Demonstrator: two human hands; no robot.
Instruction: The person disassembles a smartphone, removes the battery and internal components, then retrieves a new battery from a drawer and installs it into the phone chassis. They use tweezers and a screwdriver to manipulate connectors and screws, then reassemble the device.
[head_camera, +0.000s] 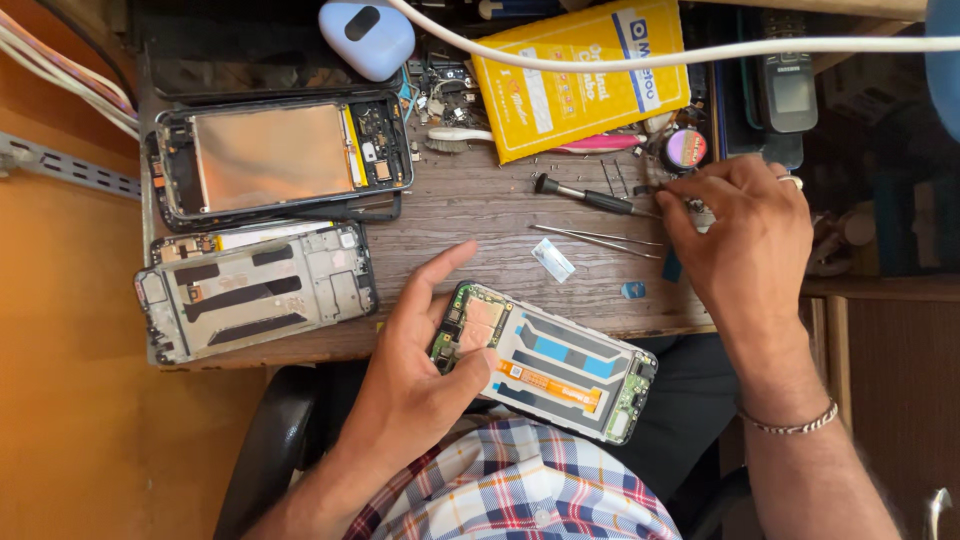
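My left hand (420, 350) grips one end of an opened phone (560, 365), whose circuit board, orange flex cable and blue strips show; it lies at the wooden desk's near edge, partly over my lap. My right hand (745, 240) rests on the desk to the right, fingertips pinched on something small next to the tip of a black screwdriver (585, 196). What the fingers pinch is too small to tell. Thin metal tweezers (595, 238) lie just below the screwdriver, left of my right hand.
Two more dismantled phones lie at left: one with a copper-coloured plate (275, 155), one bare frame (255, 290). A yellow packet (580, 75), a toothbrush (455, 135), a pale blue case (365, 35), a white cable (700, 50), an old keypad phone (785, 90) and a small round pot (686, 148) sit behind.
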